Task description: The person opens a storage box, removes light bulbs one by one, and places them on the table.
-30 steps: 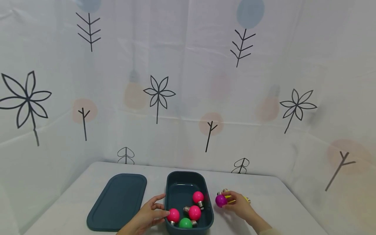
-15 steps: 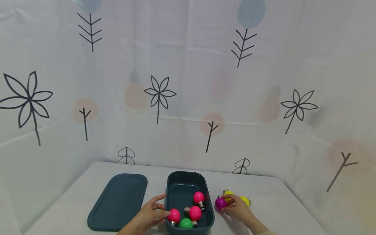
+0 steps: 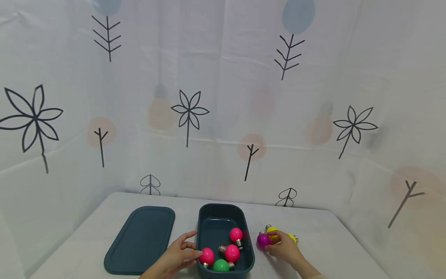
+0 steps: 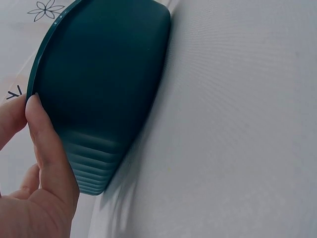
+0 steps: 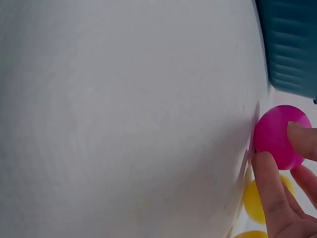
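A dark blue-green plastic box (image 3: 213,232) stands in the middle of the table, holding three pink light bulbs (image 3: 232,253) and a green one (image 3: 221,266). My left hand (image 3: 179,255) pinches the left rim of the box between thumb and fingers, as the left wrist view shows at the box wall (image 4: 104,74). To the right of the box, my right hand (image 3: 285,248) holds a purple bulb (image 3: 263,241) low over the table. Its thumb and fingers press the round part of that bulb (image 5: 277,134) in the right wrist view. Yellow bulbs (image 3: 272,230) lie behind this hand, partly hidden.
A matching flat lid (image 3: 141,240) lies on the table left of the box. The white table (image 3: 324,236) ends at a white curtain (image 3: 223,162) printed with plants, which hangs behind it and at both sides.
My right hand and the purple bulb have shifted slightly, first toward me, then a little back. The left hand stays on the box rim.
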A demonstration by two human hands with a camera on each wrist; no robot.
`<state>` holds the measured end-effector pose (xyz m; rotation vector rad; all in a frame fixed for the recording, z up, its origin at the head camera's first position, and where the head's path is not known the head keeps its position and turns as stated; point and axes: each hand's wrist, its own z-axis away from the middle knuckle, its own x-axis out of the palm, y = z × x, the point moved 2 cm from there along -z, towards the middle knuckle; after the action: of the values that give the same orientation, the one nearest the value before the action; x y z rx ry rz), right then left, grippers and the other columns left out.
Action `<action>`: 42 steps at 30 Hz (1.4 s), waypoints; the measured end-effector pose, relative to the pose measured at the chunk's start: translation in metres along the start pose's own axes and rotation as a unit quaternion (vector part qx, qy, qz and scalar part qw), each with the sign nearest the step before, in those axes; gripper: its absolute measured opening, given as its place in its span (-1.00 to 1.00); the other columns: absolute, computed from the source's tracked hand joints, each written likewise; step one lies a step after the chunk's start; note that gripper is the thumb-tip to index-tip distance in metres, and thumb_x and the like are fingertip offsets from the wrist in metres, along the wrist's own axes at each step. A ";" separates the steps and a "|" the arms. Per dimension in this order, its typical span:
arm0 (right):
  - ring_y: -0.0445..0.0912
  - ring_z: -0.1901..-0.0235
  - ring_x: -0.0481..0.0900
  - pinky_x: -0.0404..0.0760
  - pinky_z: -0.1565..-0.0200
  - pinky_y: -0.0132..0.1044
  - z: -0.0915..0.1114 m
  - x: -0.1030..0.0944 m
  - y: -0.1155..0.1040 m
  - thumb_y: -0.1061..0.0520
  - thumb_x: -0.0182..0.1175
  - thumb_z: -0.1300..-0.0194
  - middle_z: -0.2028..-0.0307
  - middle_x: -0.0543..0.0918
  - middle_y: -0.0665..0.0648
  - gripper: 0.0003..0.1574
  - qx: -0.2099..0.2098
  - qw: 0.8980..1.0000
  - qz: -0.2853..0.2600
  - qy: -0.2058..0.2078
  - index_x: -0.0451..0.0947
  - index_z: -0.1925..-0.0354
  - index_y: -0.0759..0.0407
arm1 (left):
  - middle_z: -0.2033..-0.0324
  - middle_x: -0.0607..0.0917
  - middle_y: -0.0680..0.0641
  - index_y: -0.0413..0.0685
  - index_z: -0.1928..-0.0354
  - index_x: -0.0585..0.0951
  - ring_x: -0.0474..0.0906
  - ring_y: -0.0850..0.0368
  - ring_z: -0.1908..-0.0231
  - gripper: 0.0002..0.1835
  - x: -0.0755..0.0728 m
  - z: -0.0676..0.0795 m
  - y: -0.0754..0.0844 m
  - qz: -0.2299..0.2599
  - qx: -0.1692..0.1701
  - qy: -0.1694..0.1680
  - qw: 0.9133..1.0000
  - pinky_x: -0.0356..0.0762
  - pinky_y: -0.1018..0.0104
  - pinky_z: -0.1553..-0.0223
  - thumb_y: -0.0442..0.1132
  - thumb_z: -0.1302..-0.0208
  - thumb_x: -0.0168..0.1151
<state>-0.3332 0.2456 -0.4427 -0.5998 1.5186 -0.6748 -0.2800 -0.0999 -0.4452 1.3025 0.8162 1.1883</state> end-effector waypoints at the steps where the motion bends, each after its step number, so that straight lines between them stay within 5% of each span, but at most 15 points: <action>1: -0.06 0.40 0.48 0.60 0.32 -0.20 0.000 -0.001 0.000 0.25 0.40 0.02 0.36 0.55 0.12 -0.44 -0.002 1.000 0.000 -0.001 0.49 0.01 0.33 | 0.26 0.45 -0.11 -0.22 -0.37 0.12 0.50 0.13 0.41 -0.17 0.000 0.000 0.000 0.000 0.000 0.000 1.000 0.58 0.28 0.26 -0.37 -0.10 0.34; 16: -0.07 0.41 0.48 0.58 0.34 -0.20 0.007 -0.021 -0.006 0.26 0.41 0.04 0.40 0.55 0.09 -0.45 -0.009 1.000 0.024 0.005 0.48 0.04 0.35 | 0.26 0.45 -0.12 -0.22 -0.37 0.13 0.49 0.13 0.41 -0.18 0.002 0.004 0.004 -0.001 -0.002 0.003 1.000 0.57 0.29 0.26 -0.38 -0.10 0.33; 42: -0.05 0.37 0.55 0.61 0.34 -0.18 0.009 -0.032 -0.042 0.33 0.40 0.07 0.38 0.57 0.10 -0.49 -0.065 0.997 -0.042 0.005 0.53 0.07 0.30 | 0.29 0.46 -0.10 -0.25 -0.37 0.11 0.48 0.15 0.43 -0.17 0.004 0.006 0.005 0.000 0.002 0.001 1.000 0.57 0.30 0.27 -0.38 -0.09 0.34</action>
<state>-0.3230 0.2399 -0.3905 -0.7624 1.5623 -0.6469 -0.2741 -0.0988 -0.4385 1.3051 0.8216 1.1890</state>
